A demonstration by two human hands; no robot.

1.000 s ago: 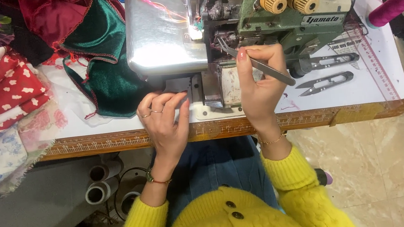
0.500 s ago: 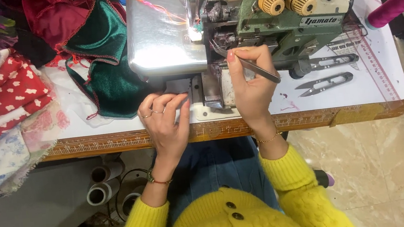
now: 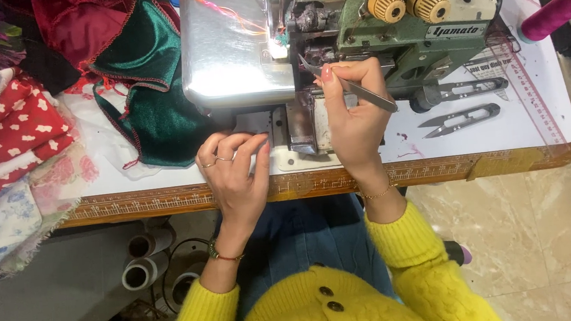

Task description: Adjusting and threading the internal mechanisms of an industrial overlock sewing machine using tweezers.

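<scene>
Right hand [image 3: 355, 122] pinched on slim metal tweezers [image 3: 351, 86], tips aimed at 11 o'clock into green overlock sewing machine [image 3: 384, 22] for threading reach; left hand [image 3: 234, 172] open, flat, steadying at 9 o'clock.

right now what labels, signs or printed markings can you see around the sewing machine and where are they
Nameplate: on the green sewing machine front, right of the yellow knobs; small pale rectangle, dark lettering.
Printed ruler strip: along the table's front edge; long, orange-brown with dark ticks.
Ruler markings: on the white tabletop at right; thin reddish lines.
No packages or screens.
</scene>
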